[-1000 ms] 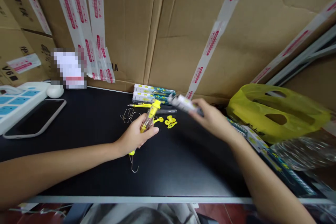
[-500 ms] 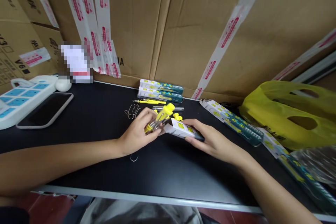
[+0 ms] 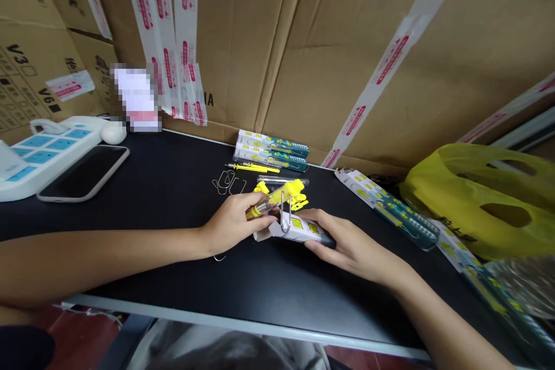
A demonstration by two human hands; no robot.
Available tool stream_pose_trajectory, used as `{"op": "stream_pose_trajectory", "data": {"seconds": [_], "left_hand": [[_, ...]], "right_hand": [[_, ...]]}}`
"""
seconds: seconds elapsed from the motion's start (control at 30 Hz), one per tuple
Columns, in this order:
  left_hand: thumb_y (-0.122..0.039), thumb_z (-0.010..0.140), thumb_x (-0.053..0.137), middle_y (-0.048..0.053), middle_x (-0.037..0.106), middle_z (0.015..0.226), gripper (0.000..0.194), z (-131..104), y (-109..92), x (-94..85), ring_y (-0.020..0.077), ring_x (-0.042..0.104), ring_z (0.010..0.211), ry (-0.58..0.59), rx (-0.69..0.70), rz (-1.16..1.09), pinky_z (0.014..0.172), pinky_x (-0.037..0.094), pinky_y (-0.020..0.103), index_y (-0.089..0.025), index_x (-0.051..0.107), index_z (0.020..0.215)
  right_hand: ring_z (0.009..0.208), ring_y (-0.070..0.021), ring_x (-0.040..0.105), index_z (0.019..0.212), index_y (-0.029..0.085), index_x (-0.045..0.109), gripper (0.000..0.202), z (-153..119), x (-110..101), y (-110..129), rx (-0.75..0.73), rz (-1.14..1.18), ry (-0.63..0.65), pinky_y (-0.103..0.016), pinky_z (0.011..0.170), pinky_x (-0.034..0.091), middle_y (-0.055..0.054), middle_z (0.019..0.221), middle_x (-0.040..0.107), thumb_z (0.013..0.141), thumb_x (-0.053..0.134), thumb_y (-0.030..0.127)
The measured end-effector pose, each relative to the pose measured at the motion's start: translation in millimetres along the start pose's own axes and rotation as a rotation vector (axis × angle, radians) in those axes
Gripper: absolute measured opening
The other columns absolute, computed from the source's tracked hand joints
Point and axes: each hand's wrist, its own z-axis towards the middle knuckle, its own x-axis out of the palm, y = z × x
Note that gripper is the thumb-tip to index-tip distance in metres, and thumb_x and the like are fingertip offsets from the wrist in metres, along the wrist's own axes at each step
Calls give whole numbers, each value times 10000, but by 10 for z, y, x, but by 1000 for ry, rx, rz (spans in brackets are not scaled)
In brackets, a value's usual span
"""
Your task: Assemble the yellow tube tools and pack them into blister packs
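In the middle, my left hand (image 3: 229, 221) is closed around a spring scale (image 3: 277, 198), a clear tube with yellow ends and a metal hook. The hook (image 3: 284, 214) hangs over the open end of a slim printed box (image 3: 303, 226). My right hand (image 3: 342, 240) grips that box by its far sides, tilting it toward the left hand. Just behind lie small yellow plastic parts (image 3: 298, 203) and a clear tube (image 3: 281, 180), partly hidden. Wire hooks (image 3: 226, 182) lie to the left of them. A yellow rod (image 3: 255, 167) rests in front of two closed boxes (image 3: 271, 150).
More printed boxes (image 3: 390, 208) lie along the right side beside a yellow plastic bag (image 3: 459, 202). A phone (image 3: 84, 173) and a power strip (image 3: 47, 156) sit at left. Cardboard (image 3: 243, 40) walls the black table's back. One loose hook (image 3: 219, 258) lies near my left wrist.
The spring scale has tipped rightward, and its metal hook now shows over the box's open end. The view has shifted slightly. Both hands keep their holds.
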Motion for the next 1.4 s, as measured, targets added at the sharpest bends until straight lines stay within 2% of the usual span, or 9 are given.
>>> {"op": "stream_pose_trajectory", "data": {"seconds": [0.13,0.43,0.57,0.7,0.8,0.9,1.03,1.17,1.4], "left_hand": [[-435,819,607,18,590,849,315,3,23,-10,154,559,788,40,-1,-96,680,431,240,-136,631,916],[-450,705,729,43,580,921,399,-9,22,-4,182,555,874,69,185,-71,788,438,283,-145,628,942],[-440,739,704,40,596,908,381,-42,-24,31,168,561,845,110,219,47,761,434,272,-143,606,957],[-405,760,695,34,626,967,347,-65,-71,50,171,580,902,199,207,74,805,428,276,-167,583,985],[-429,754,694,15,635,945,363,-67,-85,37,167,591,846,208,97,68,754,427,276,-182,549,976],[-454,793,643,7,614,942,357,-53,-82,10,162,578,829,196,37,67,734,419,277,-189,513,995],[-406,893,512,24,539,974,232,-26,-68,-27,159,527,892,134,129,122,791,408,280,-184,506,958],[-376,906,487,29,486,993,200,-19,-69,-48,145,522,866,142,141,204,772,417,265,-182,529,935],[-361,880,527,12,540,925,186,-4,-65,-61,143,551,804,228,56,313,746,428,266,-187,590,889]], "right_hand": [[985,-228,642,1266,204,456,400,-2,27,-7,6,-36,-15,-342,841,508,-123,1186,626,880,526,282],[958,-241,641,1291,186,388,417,-21,58,69,8,-165,-51,-351,790,510,-136,1158,628,895,473,287],[828,-274,654,1153,176,512,379,7,155,140,29,-260,-38,-377,694,516,-134,959,669,871,512,429],[890,-266,662,1241,231,498,460,34,251,206,70,-190,-51,-366,726,521,-113,1062,656,854,547,476],[754,-226,660,1030,212,608,261,30,261,198,90,-177,-99,-316,636,502,-87,907,672,864,549,405],[639,-180,615,840,187,611,173,26,194,131,84,-178,-155,-269,560,455,-62,780,645,836,586,358],[716,-162,617,1015,191,597,209,33,41,14,112,-221,-179,-249,618,459,-45,876,637,817,600,261],[795,-181,640,1140,208,567,322,14,-77,-72,143,-396,-257,-257,647,468,-44,960,646,829,594,287],[810,-214,618,1195,168,546,351,-19,-111,-110,-119,-673,-215,-306,669,476,-95,1019,649,866,560,287]]}}
